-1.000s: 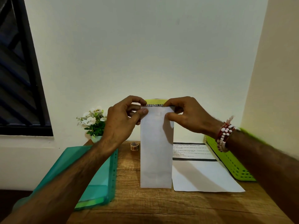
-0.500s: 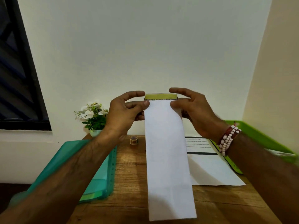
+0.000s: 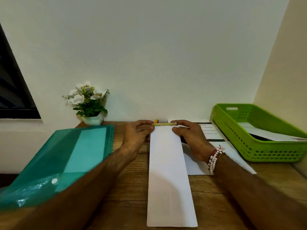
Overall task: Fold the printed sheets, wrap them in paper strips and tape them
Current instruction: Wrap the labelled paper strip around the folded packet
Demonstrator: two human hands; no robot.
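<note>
Now the long white folded paper sheet (image 3: 169, 171) lies flat on the brown wooden table (image 3: 129, 193), and the left hand (image 3: 137, 138) and right hand (image 3: 191, 138) pinch its far end, where a thin yellow-green strip (image 3: 163, 124) shows. Folding looks done here, but no tape is on it yet, and another printed sheet (image 3: 214, 146) waits beside it.

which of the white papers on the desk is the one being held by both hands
The long narrow white strip down the middle of the desk; left hand and right hand pinch its far end. The printed sheet and basket paper lie untouched.
</note>
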